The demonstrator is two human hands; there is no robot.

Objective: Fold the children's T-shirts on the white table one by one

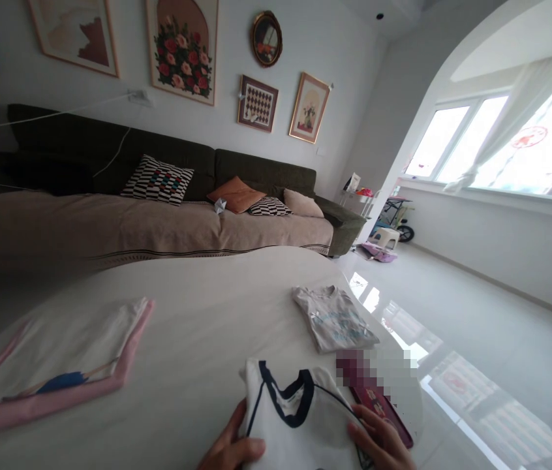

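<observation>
A white T-shirt (280, 444) with a dark navy collar and navy piping lies folded at the table's near edge, its neckline facing away from me. My left hand (231, 444) grips its left side, thumb on top and fingers partly hidden beneath. On the opposite side my right hand (381, 437) holds the shirt's edge, fingers curled against the fabric. Beyond it, a folded grey T-shirt (337, 318) with pale blue print lies flat. Over at the left are folded white and pink clothes (75, 352) with a blue patch.
The white table (198, 307) has a rounded edge. A dark red flat item (383, 408), partly pixelated, lies beside my right hand. Behind the table stands a long dark green sofa (266, 166) with a beige cover and cushions. Glossy floor (472, 320) stretches to the right.
</observation>
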